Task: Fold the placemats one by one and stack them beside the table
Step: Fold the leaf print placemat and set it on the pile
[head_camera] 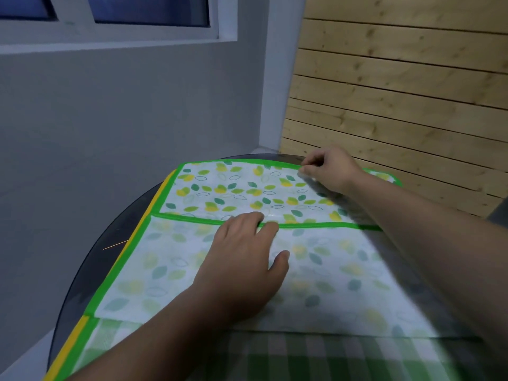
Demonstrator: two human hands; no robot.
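Note:
A white placemat [236, 191] with green and yellow leaves and a green border lies on the round dark table [90, 259]. Its near half is folded over, showing the paler underside [338, 273]. My left hand [242, 268] presses flat on that folded flap, fingers reaching its green edge. My right hand [330, 167] pinches the mat's far green border near the back right. Below it lies a green checked placemat [288, 356], and a yellow border [68, 350] of another mat shows at the left.
A grey wall with a window rises behind the table at the left. Pale wooden slats [398, 105] stand close behind the table at the right. The table's curved rim runs along the left and back.

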